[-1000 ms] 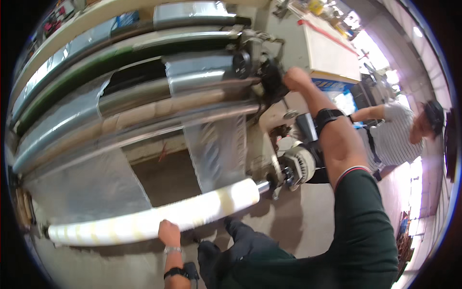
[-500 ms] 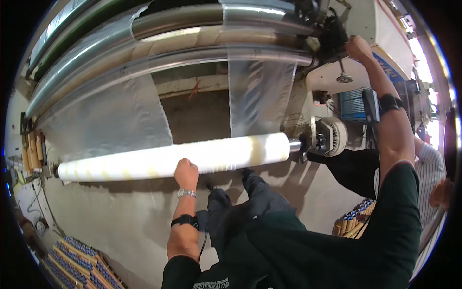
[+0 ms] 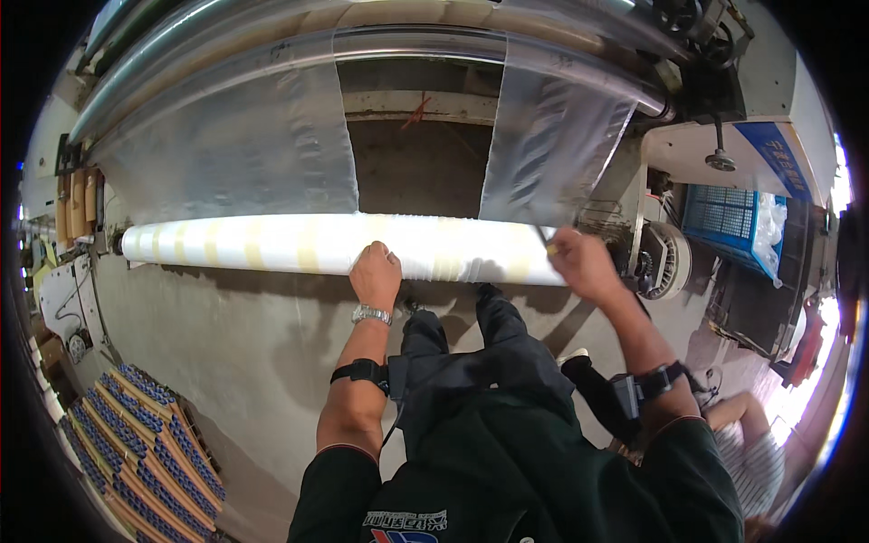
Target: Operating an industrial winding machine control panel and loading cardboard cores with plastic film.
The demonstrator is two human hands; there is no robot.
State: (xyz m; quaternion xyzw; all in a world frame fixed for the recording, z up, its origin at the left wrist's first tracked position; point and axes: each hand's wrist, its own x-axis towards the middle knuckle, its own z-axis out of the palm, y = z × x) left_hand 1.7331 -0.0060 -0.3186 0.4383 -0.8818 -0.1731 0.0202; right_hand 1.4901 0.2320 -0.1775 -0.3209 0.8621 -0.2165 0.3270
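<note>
A long white roll of plastic film (image 3: 330, 242) with yellowish bands lies across in front of me. Two clear film webs, a wide one (image 3: 244, 145) on the left and a narrower one (image 3: 548, 136) on the right, run down to it from the machine. My left hand (image 3: 376, 274) is against the roll's near side near the middle, fingers curled in; anything between them is hidden. Near the roll's right end, my right hand (image 3: 587, 267) is closed on a thin dark tool (image 3: 542, 236) with a yellowish part, its tip over the film. Blur hides its exact kind.
Metal rollers (image 3: 421, 42) span the far side. A blue crate (image 3: 720, 213) holding clear plastic stands at right, below a handwheel (image 3: 720, 161). Stacked cardboard tubes (image 3: 136, 452) fill the lower left. Another person in a striped shirt (image 3: 749, 452) is at lower right.
My right hand has come down from the machine's upper right to the roll's right end, now with the thin tool in it. My left hand stays at the roll. The view has shifted.
</note>
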